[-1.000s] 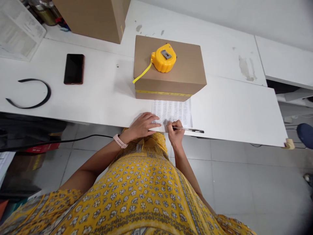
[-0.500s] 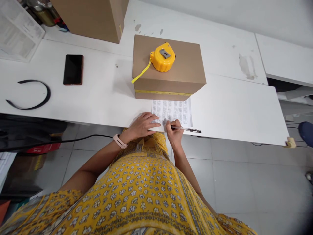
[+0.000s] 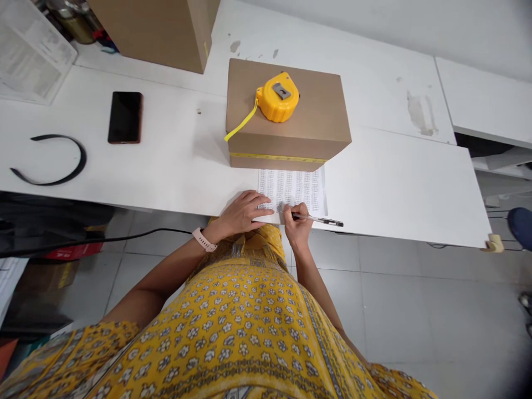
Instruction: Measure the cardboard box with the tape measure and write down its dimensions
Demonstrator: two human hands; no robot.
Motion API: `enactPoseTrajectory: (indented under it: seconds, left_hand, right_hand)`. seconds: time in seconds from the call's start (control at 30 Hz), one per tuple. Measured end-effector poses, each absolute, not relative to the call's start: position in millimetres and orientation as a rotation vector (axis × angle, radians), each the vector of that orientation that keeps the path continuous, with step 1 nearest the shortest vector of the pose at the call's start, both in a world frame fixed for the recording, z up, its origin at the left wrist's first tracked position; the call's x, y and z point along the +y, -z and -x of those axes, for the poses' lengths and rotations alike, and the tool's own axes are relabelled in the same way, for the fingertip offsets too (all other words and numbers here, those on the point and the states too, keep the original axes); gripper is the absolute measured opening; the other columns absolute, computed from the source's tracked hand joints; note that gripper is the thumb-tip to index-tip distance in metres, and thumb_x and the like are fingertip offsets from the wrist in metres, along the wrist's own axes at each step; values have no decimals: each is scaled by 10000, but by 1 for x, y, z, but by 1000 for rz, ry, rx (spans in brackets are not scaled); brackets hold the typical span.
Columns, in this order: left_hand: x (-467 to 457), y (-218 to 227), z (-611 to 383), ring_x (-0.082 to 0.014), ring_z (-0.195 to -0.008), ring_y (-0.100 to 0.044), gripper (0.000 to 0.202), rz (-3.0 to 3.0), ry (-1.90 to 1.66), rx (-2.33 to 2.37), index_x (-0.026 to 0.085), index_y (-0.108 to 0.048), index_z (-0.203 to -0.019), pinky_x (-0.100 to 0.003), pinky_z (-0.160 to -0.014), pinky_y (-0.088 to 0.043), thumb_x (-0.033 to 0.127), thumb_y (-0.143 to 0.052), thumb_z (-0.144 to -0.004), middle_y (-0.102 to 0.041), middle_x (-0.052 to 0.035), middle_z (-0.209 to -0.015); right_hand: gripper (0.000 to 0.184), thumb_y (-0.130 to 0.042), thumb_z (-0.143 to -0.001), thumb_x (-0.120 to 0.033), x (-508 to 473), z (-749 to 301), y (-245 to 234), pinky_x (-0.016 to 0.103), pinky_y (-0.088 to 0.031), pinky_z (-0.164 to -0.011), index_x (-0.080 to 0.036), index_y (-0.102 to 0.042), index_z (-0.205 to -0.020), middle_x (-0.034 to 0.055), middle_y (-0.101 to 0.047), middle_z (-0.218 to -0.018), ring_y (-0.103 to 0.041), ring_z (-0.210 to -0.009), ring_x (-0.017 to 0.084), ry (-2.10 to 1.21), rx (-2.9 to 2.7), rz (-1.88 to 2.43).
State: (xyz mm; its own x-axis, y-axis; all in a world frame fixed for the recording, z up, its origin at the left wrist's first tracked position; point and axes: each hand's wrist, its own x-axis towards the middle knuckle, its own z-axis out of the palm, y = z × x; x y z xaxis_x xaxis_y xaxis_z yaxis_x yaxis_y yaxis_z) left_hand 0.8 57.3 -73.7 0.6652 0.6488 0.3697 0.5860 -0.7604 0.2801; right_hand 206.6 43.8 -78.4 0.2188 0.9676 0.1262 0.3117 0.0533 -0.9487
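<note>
My right hand (image 3: 298,226) grips a pen (image 3: 322,220) whose clear barrel points to the right; its tip is hidden by my fingers. Under that hand lies a paper sheet (image 3: 305,191) covered in columns of small writing. My left hand (image 3: 245,211) rests with fingers spread on the sheet's left edge and the table's front edge. Just behind, a cardboard box (image 3: 311,105) with a yellow strip along its front stands over the sheet's far end. On top of the box sits a yellow tape measure (image 3: 279,98), its yellow strap hanging toward the box's left edge.
On the white table (image 3: 399,188), a phone (image 3: 125,117) and a black headband-like loop (image 3: 78,160) lie at the left. A larger cardboard box (image 3: 153,33) stands at the back left, beside a clear plastic container (image 3: 33,55). A black cable (image 3: 145,234) runs below the table edge.
The view shifts very slightly. Both hands, the pen and the sheet keep practically the same positions.
</note>
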Motion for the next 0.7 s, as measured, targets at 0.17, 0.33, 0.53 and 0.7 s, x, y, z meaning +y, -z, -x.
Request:
enactPoseTrajectory:
  seconds: [0.17,0.33,0.53,0.7]
  left_hand:
    - [58,75,-1,-275,-1180,-557,268,-2730,-689,1028,250,-710,-1170,-465,-1028,-453,323,-699,-912,-655,-82,-1306]
    - [57,75,-1,-278,-1199,-543,281,-2698,-668,1025,249,-708,-1183,-471,-1039,-440,304,-701,-908,-649,-91,-1316]
    - [57,74,-1,-279,-1189,-551,281,-2690,-671,1029,253,-714,-1178,-473,-1032,-444,299,-705,-902,-656,-87,-1309]
    - [58,73,-2,-282,-1193,-551,281,-2671,-654,1037,252,-718,-1179,-480,-1031,-444,289,-703,-900,-657,-91,-1311]
  right_hand:
    - [394,-627,-871,-384,45,-208,78,261,-317,-548,-241,-354,-625,-81,-357,-549,-355,-544,91,-810,-1290,1462]
    - [397,-614,-887,-387,44,-208,78,261,-317,-551,-244,-341,-637,-82,-346,-556,-347,-548,91,-795,-1297,1464]
    - [406,-622,-891,-392,44,-206,78,264,-317,-550,-245,-339,-639,-81,-346,-554,-343,-547,93,-778,-1310,1471]
    - [424,-619,-894,-421,44,-206,76,258,-324,-545,-245,-332,-637,-79,-350,-550,-349,-547,92,-754,-1324,1489]
